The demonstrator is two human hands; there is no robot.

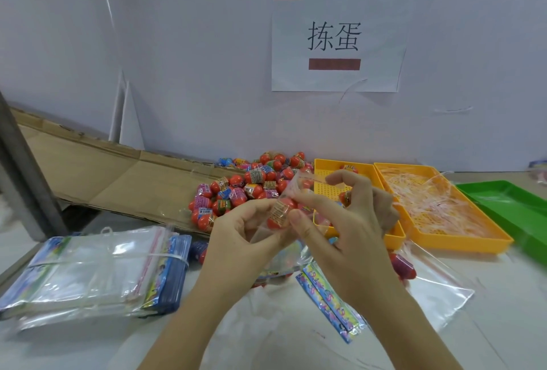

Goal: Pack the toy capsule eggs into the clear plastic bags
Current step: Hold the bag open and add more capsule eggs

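Against the pale wall (207,44) at the far edge of the surface (503,325) lies a long flattened cardboard sheet (97,168), and a paper sign (381,14) with two printed characters is stuck to the wall above. A grey metal post (23,168) slants up at the left edge.

On the right stand three trays side by side. The green tray (509,198) is outermost. Next to it, an orange tray (444,247) holds thin shredded strips and a crumpled clear film. A second orange tray (321,168) sits partly behind the hands.

At the left, a tied bundle of clear bags (94,275) with blue header cards lies flat. A pile of toy capsule eggs (242,189), mostly red-orange with printed bands, rests on the cardboard's near end, just left of the trays. A loose clear bag (438,284) lies near the right wrist, with blue header strips (328,301) beside it.

Both hands are raised over the middle of the surface. The left hand (236,239) has its grip curled around the lower part of a clear plastic bag (260,233). The right hand (349,233) pinches the same bag between thumb and forefinger, with its other fingers bent above. One capsule egg (279,212) sits inside this bag, between the two hands.
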